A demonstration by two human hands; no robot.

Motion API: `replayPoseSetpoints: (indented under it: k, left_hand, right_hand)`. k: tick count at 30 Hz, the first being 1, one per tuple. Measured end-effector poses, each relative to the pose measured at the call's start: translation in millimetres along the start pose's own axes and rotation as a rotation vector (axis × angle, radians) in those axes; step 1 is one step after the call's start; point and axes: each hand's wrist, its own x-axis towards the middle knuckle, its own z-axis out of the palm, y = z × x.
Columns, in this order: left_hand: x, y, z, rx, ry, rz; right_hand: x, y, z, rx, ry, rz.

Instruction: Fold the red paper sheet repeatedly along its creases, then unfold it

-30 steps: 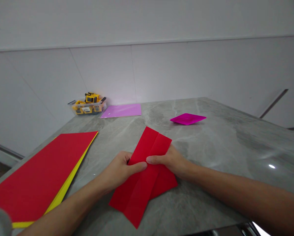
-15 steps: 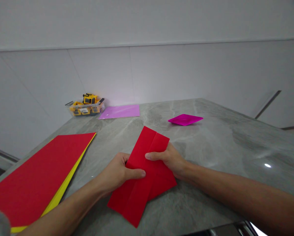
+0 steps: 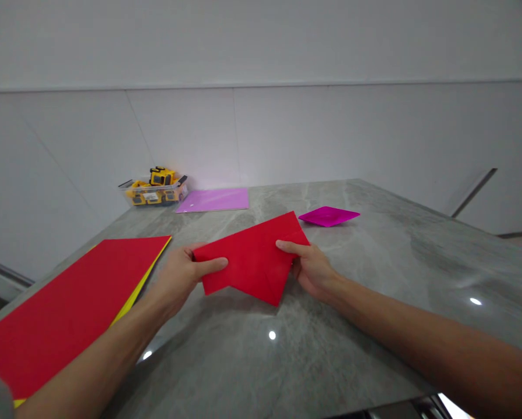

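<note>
Red folded paper [image 3: 247,262] held above the counter [image 3: 330,372], now swung crosswise, seam gone from sight; seemingly a plainer face up for handling. Left hand [image 3: 177,282] pinches left end, right hand [image 3: 316,272] right end, fingers behind. Beyond, right: magenta folded paper [image 3: 329,216].

Each hand [image 3: 182,276] pinches the folded red paper [image 3: 252,256].

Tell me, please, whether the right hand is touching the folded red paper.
Touching: in the head view, the right hand has its thumb on the folded red paper, near its right edge.
</note>
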Motion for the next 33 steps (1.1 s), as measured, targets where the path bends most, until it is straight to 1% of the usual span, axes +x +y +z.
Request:
replayPoseSetpoints:
  k: [2, 4, 8, 11, 13, 15, 17, 20, 22, 25, 28, 30, 33]
  left_hand:
    - [5.1, 1.5, -3.2, -0.106, 0.119, 0.091]
    - [8.5, 3.2, -4.1, -0.182, 0.186, 0.166]
    - [10.3, 3.3, -3.5, -0.245, 0.245, 0.233]
    - [8.1, 0.5, -5.5, -0.167, 0.266, 0.254]
    - [6.2, -1.1, -7.3, -0.072, 0.251, 0.255]
    - [5.1, -1.8, -8.0, -0.026, 0.228, 0.255]
    - [5.5, -1.8, -6.8, -0.080, 0.192, 0.247]
    - [7.7, -1.7, -2.6, -0.270, 0.129, 0.219]
    - [8.7, -2.8, 0.2, -0.356, 0.093, 0.179]
    - [8.1, -6.0, 3.1, -0.383, 0.046, 0.117]
    - [5.7, -7.9, 4.7, -0.343, 0.000, 0.083]
    - [3.9, -7.3, 5.0, -0.287, -0.018, 0.045]
    - [2.2, -4.7, 4.1, -0.227, -0.033, -0.013]
  right_hand:
    - [1.5, -0.8, -2.7, -0.015, -0.014, 0.001]
    - [1.1, -2.5, -4.1, -0.032, -0.023, -0.012]
    - [0.3, -3.7, -6.1, -0.159, -0.069, -0.082]
    - [2.5, -1.8, -9.3, -0.264, -0.106, -0.119]
    - [4.6, -0.3, -12.1, -0.294, -0.107, -0.131]
    - [6.3, 0.6, -14.5, -0.300, -0.105, -0.131]
    - [7.0, 0.7, -15.9, -0.298, -0.113, -0.122]
    - [6.1, 0.1, -15.6, -0.292, -0.126, -0.108]
    - [4.7, -0.1, -14.3, -0.280, -0.135, -0.100]
    - [2.7, 0.2, -12.7, -0.256, -0.138, -0.080]
    - [1.5, -1.0, -12.2, -0.233, -0.144, -0.058]
    - [0.9, -3.5, -12.4, -0.212, -0.191, -0.028]
    - [1.4, -8.0, -13.9, -0.211, -0.298, 0.038]
